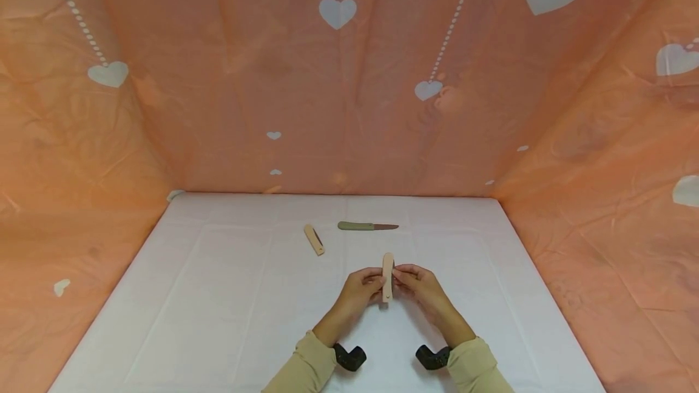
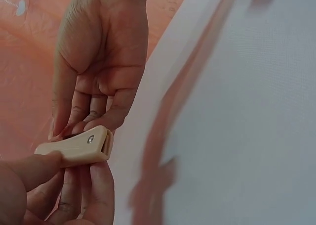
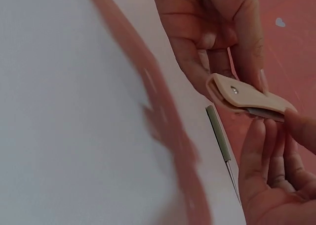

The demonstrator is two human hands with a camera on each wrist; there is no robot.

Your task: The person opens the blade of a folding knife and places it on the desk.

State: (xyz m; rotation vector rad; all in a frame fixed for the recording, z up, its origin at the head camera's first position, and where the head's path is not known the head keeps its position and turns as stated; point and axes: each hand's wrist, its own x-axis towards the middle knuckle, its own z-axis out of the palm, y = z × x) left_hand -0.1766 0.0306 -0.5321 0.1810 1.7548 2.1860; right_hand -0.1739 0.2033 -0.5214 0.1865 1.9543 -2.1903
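Upright between the two hands in the head view is a beige folding knife (image 1: pixel 388 276), its blade folded into the handle. The left hand (image 1: pixel 356 292) holds the handle from the left, thumb on its face and fingers behind. From the other side the right hand (image 1: pixel 428 293) pinches the knife's right edge, where a dark sliver of the blade (image 3: pixel 266 113) shows along the slot. A metal pivot pin (image 2: pixel 91 139) marks the handle's near end. Fingers partly hide the handle's underside and far end.
A green-handled knife (image 1: pixel 356 225) with its brown blade out lies beyond the hands on the white table (image 1: pixel 218 308). Left of it lies another folded beige knife (image 1: pixel 314 240). Orange sheeting (image 1: pixel 349 108) with white hearts encloses the back and sides.
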